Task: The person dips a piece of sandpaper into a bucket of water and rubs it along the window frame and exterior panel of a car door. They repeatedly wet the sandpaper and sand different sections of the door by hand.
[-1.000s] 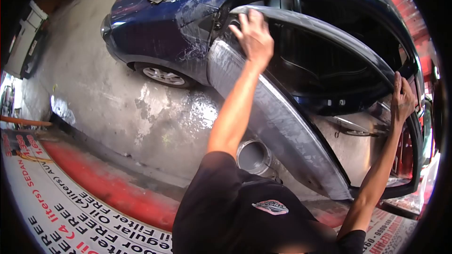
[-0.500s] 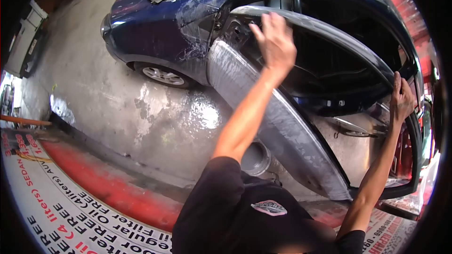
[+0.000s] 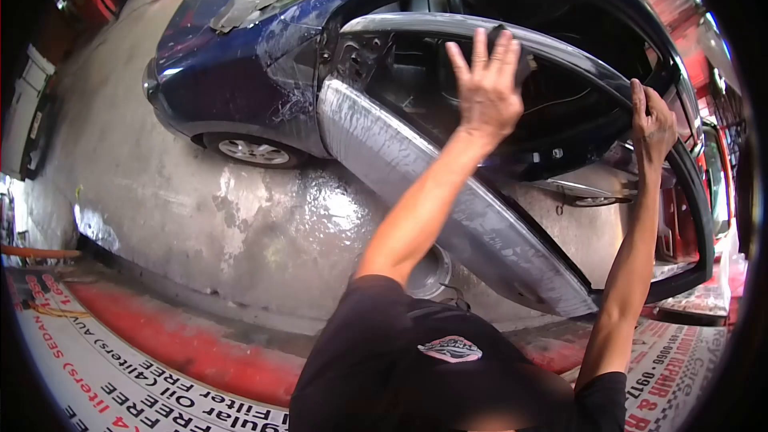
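My left hand (image 3: 490, 88) is open, fingers spread, at the upper window frame (image 3: 416, 22) of a car door. A dark patch shows beside its fingertips; I cannot tell what it is. Farther back along the same frame, my right hand (image 3: 654, 124) is wrapped around the black edge. The door (image 3: 400, 152) stands swung out from a blue car (image 3: 216, 72). Its outer panel is dull grey with whitish smears, and the window opening has no glass in it. Scuffed, whitish patches mark the car's fender near the hinge side.
A bucket (image 3: 430, 272) stands on the floor below the door, close to my body. Wet patches shine on the concrete floor (image 3: 264, 216). Printed signboards (image 3: 160, 384) lie along the bottom. A grey sheet (image 3: 244, 6) rests on the hood by the windshield.
My left hand has moved right along the window frame, its fingers now more spread. My right hand keeps its grip. The whole view has shifted slightly.
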### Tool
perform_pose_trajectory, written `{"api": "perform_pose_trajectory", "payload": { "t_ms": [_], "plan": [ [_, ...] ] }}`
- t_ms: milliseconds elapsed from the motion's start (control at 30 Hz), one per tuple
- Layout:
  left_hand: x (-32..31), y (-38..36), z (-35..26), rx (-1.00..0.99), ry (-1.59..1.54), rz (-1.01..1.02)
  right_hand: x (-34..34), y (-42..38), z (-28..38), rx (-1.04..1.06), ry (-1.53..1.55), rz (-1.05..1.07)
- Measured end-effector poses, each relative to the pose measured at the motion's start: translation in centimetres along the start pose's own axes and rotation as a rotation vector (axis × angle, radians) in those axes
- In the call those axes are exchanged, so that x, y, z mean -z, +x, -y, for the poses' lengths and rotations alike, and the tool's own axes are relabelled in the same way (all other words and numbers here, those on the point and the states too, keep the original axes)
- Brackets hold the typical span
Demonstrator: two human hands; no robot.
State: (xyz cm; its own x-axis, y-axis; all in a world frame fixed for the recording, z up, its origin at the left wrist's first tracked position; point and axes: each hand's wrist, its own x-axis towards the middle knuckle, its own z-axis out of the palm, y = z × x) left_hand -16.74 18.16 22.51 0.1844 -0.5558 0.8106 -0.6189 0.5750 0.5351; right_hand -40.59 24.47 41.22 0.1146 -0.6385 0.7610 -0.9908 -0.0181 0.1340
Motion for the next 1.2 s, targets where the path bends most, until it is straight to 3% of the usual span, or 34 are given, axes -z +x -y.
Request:
{"api": "perform_pose_trajectory", "payload": {
  "t_ms": [33, 100, 167, 300, 367, 467, 600, 700, 767, 867, 967, 1033, 1133, 1200],
  "plan": [
    [1.5, 0.2, 2.5, -0.023, 0.068, 0.035, -0.2, -0.1, 0.0, 0.051, 0.039, -0.065],
    [3.0, 1.3, 6.7, 0.238, 0.098, -0.021, -0.1, 0.2, 0.1, 0.024, -0.006, -0.026],
    [1.1, 0.9, 6.7, 0.161, 0.154, -0.109, 0.0, -0.3, -0.3, 0.002, -0.059, 0.024],
    [-0.1, 0.1, -1.2, 0.001, 0.003, 0.029, 0.0, -0.1, -0.3, -0.013, -0.08, 0.054],
    [1.5, 0.1, 2.0, -0.034, 0.083, 0.061, -0.4, -0.2, -0.5, 0.024, 0.007, -0.019],
    [2.3, 0.1, 6.5, 0.15, 0.108, 0.009, -0.2, -0.2, 0.0, 0.052, -0.068, -0.034],
    [0.2, 0.8, -0.4, 0.028, -0.014, -0.019, 0.0, -0.1, 0.2, 0.032, -0.073, 0.001],
    [2.1, 0.7, 2.7, -0.015, 0.063, 0.043, -0.2, 0.0, 0.1, 0.077, -0.033, -0.052],
    [2.4, 0.2, 6.1, 0.131, 0.165, 0.023, -0.1, -0.5, 0.0, 0.092, -0.03, -0.069],
    [0.8, 0.8, 2.5, 0.203, 0.093, 0.015, 0.3, -0.2, 0.5, 0.043, -0.103, 0.024],
    [-0.3, 0.9, -3.2, -0.066, 0.012, 0.046, -0.2, -0.3, 0.1, 0.073, -0.089, -0.034],
    [0.8, 1.1, -1.3, -0.088, 0.025, 0.08, -0.2, -0.3, 0.1, 0.089, -0.066, -0.033],
    [2.1, 0.8, 3.5, 0.053, 0.147, 0.003, 0.1, 0.0, 0.1, 0.078, -0.069, -0.029],
    [0.9, 1.0, 0.9, 0.04, 0.105, 0.016, 0.4, -0.2, 0.7, 0.058, -0.098, 0.005]
  ]
}}
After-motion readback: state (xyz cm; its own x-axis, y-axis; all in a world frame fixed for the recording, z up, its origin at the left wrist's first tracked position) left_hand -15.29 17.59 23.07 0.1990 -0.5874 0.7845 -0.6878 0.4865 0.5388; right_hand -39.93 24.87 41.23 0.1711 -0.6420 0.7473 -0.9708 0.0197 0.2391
